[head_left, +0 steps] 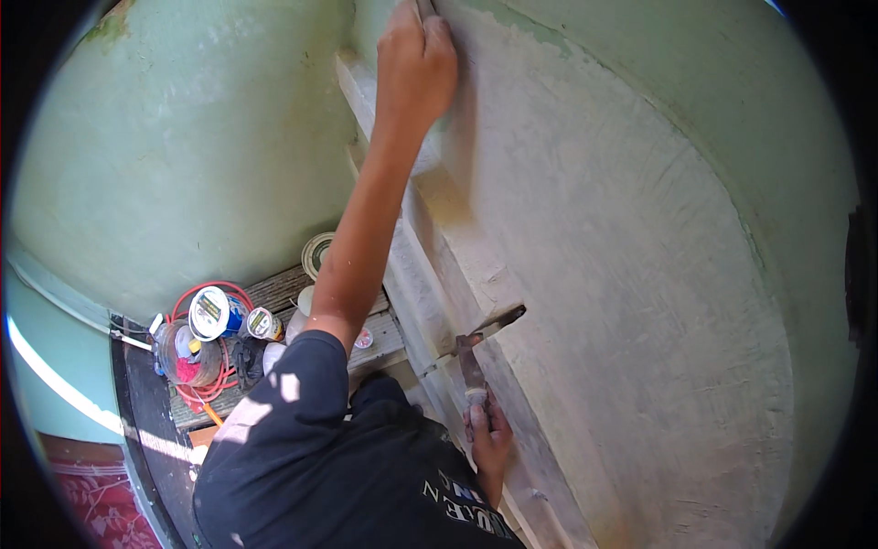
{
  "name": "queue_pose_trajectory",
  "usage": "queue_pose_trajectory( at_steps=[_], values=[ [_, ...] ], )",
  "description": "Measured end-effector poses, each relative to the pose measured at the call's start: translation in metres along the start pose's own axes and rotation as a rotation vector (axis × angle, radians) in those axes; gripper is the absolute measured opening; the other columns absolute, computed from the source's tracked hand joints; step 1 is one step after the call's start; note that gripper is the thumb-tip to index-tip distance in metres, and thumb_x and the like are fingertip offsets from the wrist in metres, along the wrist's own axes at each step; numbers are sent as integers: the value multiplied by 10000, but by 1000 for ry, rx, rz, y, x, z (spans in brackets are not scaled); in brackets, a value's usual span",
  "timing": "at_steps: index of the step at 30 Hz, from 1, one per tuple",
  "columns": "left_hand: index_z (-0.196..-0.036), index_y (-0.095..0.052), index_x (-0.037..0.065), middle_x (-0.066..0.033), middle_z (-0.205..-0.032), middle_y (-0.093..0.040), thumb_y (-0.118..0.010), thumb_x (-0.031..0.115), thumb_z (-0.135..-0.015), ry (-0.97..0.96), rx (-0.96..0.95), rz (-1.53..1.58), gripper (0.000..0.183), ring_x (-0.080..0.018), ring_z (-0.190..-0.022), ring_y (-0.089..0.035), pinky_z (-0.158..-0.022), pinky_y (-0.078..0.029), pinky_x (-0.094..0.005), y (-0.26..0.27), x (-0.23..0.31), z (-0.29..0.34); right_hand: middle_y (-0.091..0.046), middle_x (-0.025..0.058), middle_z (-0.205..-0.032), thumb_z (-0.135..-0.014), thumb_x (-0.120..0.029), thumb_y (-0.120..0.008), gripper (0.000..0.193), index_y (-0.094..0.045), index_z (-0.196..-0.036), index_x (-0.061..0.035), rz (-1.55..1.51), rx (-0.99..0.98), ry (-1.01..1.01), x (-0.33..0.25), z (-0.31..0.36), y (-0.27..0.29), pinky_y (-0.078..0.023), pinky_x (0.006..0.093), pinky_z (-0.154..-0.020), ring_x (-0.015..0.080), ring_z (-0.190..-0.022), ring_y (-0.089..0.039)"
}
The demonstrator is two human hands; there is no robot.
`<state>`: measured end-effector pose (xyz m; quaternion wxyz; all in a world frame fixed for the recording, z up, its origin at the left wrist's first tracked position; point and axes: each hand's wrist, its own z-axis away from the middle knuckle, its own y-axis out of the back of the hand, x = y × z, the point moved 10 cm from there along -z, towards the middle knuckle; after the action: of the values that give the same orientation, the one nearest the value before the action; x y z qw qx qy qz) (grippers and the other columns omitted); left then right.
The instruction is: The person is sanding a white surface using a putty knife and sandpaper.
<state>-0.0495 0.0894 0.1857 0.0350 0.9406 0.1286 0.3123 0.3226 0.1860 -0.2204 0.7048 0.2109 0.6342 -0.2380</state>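
My left arm is stretched up along the wall, and my left hand [416, 69] is closed around a thin grey tool [426, 8] at the top edge; most of that tool is out of sight. Low on the right, my right hand [489, 432] grips a putty knife [471, 366] with a narrow brownish blade pointing up. Just beyond its tip, a dark flat strip [501, 319] with a rounded end lies across the ledge; I cannot tell whether it touches the blade. A broad pale, plastered patch [622, 256] covers the green wall beside both hands.
Pale stepped ledges [425, 265] run along the wall's foot. At the left, a slatted wooden surface [282, 291] carries a white-lidded tub [210, 313], a clear container [187, 355], a red hose [219, 285] and a round lid [317, 256]. Patterned red fabric [105, 503] shows lower left.
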Motion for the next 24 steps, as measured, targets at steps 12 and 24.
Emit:
queue_pose_trajectory(
  at_steps=[12, 24],
  values=[
    [-1467, -440, -111, -359, -1380, -560, -449, 114, -1011, -25, -75, 154, 508, -480, -1310, -540, -1116, -407, -462, -1, 20, 12, -610, -10, -831, -1030, -144, -607, 529, -491, -1523, 10, 0, 11, -18, -10, -5, 0, -352, 187, -541, 20, -608, -436],
    [-1482, -388, -177, -385, -1285, -623, -447, 85, -1026, -109, 62, 55, 529, -510, -1192, -621, -1022, -490, -482, -7, 8, 9, -613, -7, -835, -1027, -167, -620, 551, -485, -1538, -14, 19, -1, -15, 4, -2, 3, -355, 180, -550, 21, -620, -452]
  ],
)
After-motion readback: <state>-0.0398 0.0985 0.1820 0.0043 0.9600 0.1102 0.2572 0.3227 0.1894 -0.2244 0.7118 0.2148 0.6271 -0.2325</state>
